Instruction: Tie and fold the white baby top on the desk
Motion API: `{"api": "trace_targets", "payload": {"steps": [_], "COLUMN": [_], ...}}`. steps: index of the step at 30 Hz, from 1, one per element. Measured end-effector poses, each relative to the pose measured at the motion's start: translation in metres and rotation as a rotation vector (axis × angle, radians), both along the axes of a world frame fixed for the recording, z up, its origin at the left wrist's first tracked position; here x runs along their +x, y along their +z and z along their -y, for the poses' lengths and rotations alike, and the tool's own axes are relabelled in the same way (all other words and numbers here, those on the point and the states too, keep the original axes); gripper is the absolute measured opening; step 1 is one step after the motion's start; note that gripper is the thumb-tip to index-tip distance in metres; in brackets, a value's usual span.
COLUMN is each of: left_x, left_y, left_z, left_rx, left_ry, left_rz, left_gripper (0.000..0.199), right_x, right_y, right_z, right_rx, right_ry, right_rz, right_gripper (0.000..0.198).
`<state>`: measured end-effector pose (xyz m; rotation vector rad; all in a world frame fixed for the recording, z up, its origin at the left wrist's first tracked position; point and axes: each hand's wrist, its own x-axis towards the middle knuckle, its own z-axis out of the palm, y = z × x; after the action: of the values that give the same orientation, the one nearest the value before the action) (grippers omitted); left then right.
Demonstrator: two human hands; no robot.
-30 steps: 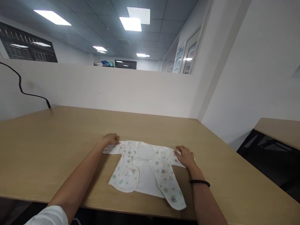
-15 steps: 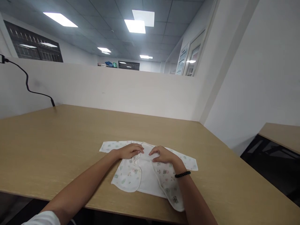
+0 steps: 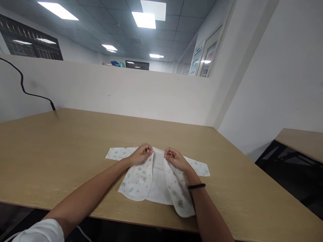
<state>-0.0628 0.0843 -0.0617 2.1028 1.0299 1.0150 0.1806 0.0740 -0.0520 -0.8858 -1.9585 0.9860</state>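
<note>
A small white baby shirt (image 3: 137,183) with a print of little figures and green leaves lies on the table, its sleeves spread to both sides. Its front is open, so the plain white inside of the back shows between the two panels. My left hand (image 3: 141,154) pinches the upper edge of the left front panel near the neckline. My right hand (image 3: 176,158), below a black beaded bracelet (image 3: 196,186) on the wrist, pinches the upper edge of the right front panel. Both edges are lifted a little. Part of each sleeve is hidden behind my hands.
The shirt lies near the front edge of a wide wooden table (image 3: 75,144). A white partition (image 3: 131,90) stands along the back, with a black cable (image 3: 22,84) at its left. Another table (image 3: 302,143) is at the far right beside the wall.
My fingers have closed on the two front edges, which were looser and partly curled before. The panels are now raised and drawn straighter. The camera view has shifted slightly.
</note>
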Motion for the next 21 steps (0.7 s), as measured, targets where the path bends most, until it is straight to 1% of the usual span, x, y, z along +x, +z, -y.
{"api": "trace_targets", "payload": {"steps": [1, 3, 5, 7, 10, 12, 14, 19, 21], "left_x": [0.004, 0.01, 0.014, 0.016, 0.016, 0.016, 0.017, 0.02, 0.021], "left_y": [-0.003, -0.012, -0.019, -0.025, -0.027, -0.025, -0.024, -0.024, -0.025], "left_z": [0.0, -0.001, 0.0, 0.001, 0.004, 0.006, 0.008, 0.007, 0.005], "left_rx": [-0.04, -0.112, -0.145, -0.131, -0.052, 0.007, 0.048, 0.083, 0.078], "left_ry": [0.05, 0.081, 0.057, 0.032, 0.012, -0.002, -0.009, 0.034, 0.038], "left_rz": [0.058, 0.125, 0.127, 0.086, -0.017, -0.099, -0.158, -0.211, -0.212], "left_gripper": [0.034, 0.032, 0.029, 0.027, 0.02, 0.017, 0.017, 0.021, 0.019], "right_x": [-0.003, -0.008, -0.012, -0.015, -0.017, -0.017, -0.017, -0.02, -0.023], "right_y": [-0.002, -0.009, -0.018, -0.025, -0.03, -0.031, -0.031, -0.034, -0.037], "right_z": [-0.002, -0.005, -0.006, -0.004, 0.0, 0.001, 0.0, -0.009, -0.012], "right_rx": [-0.002, 0.028, 0.085, 0.16, 0.278, 0.323, 0.335, 0.332, 0.332], "right_ry": [-0.048, -0.19, -0.317, -0.366, -0.334, -0.315, -0.291, -0.224, -0.216], "right_rz": [-0.043, -0.065, 0.034, 0.224, 0.496, 0.577, 0.563, 0.35, 0.312], "right_gripper": [0.019, 0.017, 0.01, 0.007, 0.019, 0.021, 0.019, 0.01, 0.008]}}
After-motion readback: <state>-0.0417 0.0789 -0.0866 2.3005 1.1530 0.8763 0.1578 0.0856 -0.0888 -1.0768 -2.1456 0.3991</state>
